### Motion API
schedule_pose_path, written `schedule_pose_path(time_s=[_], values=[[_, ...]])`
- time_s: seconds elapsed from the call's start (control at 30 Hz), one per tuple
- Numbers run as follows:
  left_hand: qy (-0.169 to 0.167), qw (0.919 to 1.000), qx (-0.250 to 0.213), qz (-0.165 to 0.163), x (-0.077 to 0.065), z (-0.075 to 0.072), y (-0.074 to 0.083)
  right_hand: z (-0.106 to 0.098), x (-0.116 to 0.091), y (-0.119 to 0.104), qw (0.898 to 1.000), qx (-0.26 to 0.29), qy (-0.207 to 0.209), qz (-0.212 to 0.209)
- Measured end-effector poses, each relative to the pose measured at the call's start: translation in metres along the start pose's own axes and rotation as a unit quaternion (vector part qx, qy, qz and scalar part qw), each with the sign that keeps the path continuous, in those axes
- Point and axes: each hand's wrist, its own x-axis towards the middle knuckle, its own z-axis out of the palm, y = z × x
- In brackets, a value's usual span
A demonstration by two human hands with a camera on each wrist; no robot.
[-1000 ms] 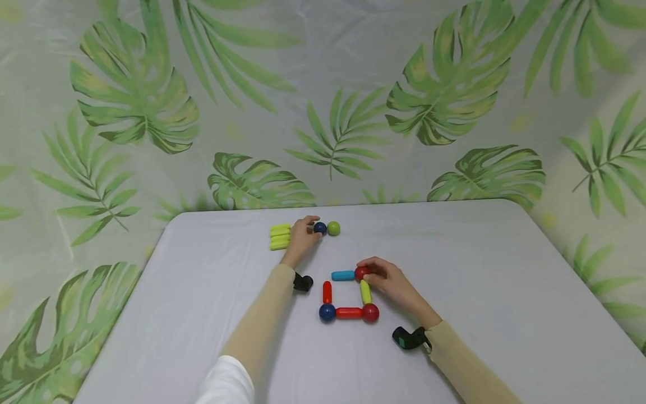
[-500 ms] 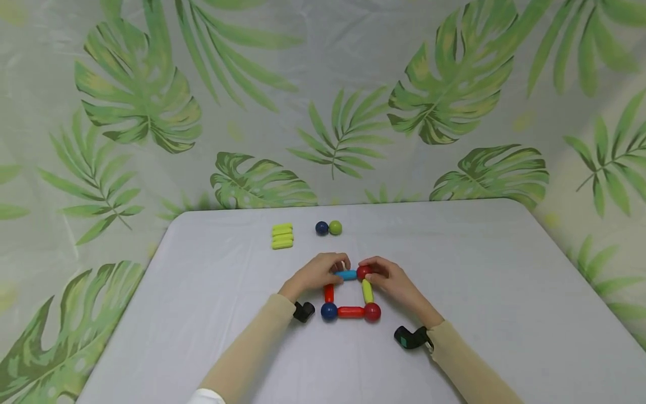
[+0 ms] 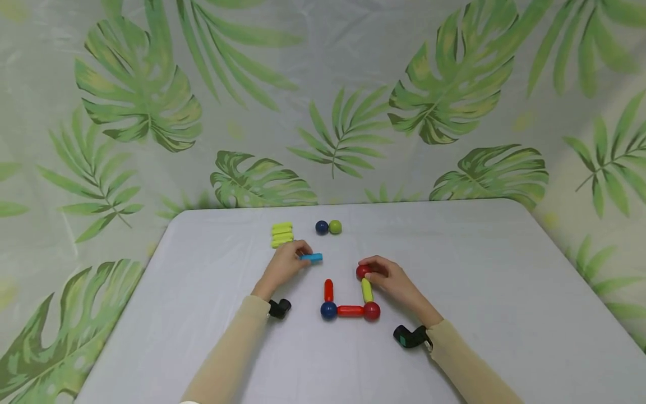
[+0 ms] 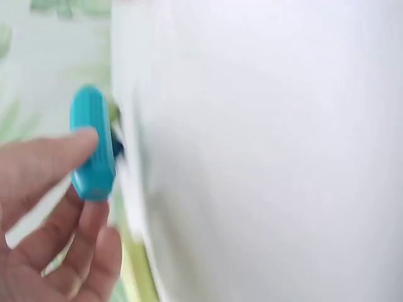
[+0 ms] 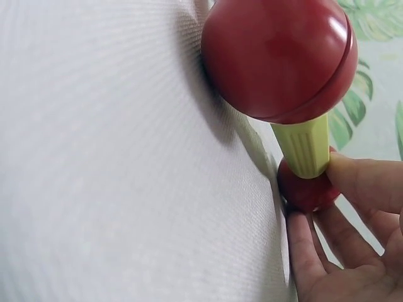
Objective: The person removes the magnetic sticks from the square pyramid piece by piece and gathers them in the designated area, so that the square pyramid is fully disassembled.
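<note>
My left hand (image 3: 284, 264) pinches a blue rod (image 4: 93, 141) between thumb and fingers, left of the joined pieces. My right hand (image 3: 391, 279) holds the far red ball (image 5: 307, 189), thumb on one side and fingers on the other. From that ball a yellow-green rod (image 3: 367, 290) runs to the near red ball (image 3: 372, 311). A red rod (image 3: 350, 311) links the near red ball to a dark blue ball (image 3: 328, 310). Another red rod (image 3: 328, 290) points away from the dark blue ball, its far end free.
Several yellow-green rods (image 3: 282, 230) lie side by side at the back left, just beyond my left hand. A second dark blue ball (image 3: 322, 227) and a green ball (image 3: 335, 226) sit together at the back. A leaf-patterned cloth hangs behind the white table (image 3: 454, 252).
My left hand came from the dark blue ball at the back, took the blue rod off the far red ball and carried it left and away. My right hand stays on the red ball.
</note>
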Motion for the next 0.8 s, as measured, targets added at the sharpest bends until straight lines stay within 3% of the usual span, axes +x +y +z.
schedule_pose_path(time_s=[0.1, 0.17, 0.43, 0.53, 0.6, 0.67, 0.73, 0.8], values=[[0.055, 0.9966, 0.027, -0.056, -0.003, -0.015, -0.020, -0.001, -0.001, 0.000, 1.000, 0.000, 0.003, -0.003], [0.072, 0.9935, 0.046, -0.075, -0.003, -0.023, -0.030, 0.000, -0.001, 0.001, 1.000, 0.004, 0.003, -0.004], [0.084, 0.9886, 0.096, -0.081, 0.001, -0.036, -0.039, 0.003, 0.001, 0.002, 1.000, 0.007, -0.004, -0.007], [0.076, 0.9913, 0.091, -0.056, 0.000, -0.035, -0.036, 0.004, 0.001, 0.002, 1.000, 0.007, -0.005, -0.006], [0.043, 0.9970, 0.060, -0.023, -0.003, -0.030, -0.029, 0.005, 0.000, 0.003, 1.000, 0.004, -0.003, -0.006], [-0.034, 0.9993, 0.002, 0.014, -0.008, -0.023, -0.017, 0.004, -0.002, -0.003, 1.000, 0.005, -0.001, -0.004], [-0.135, 0.9884, -0.057, 0.039, -0.015, -0.015, 0.001, 0.002, -0.004, -0.008, 1.000, 0.004, 0.000, -0.005], [-0.221, 0.9693, -0.097, 0.046, -0.020, -0.005, 0.014, 0.001, -0.004, -0.008, 1.000, 0.006, 0.000, -0.006]])
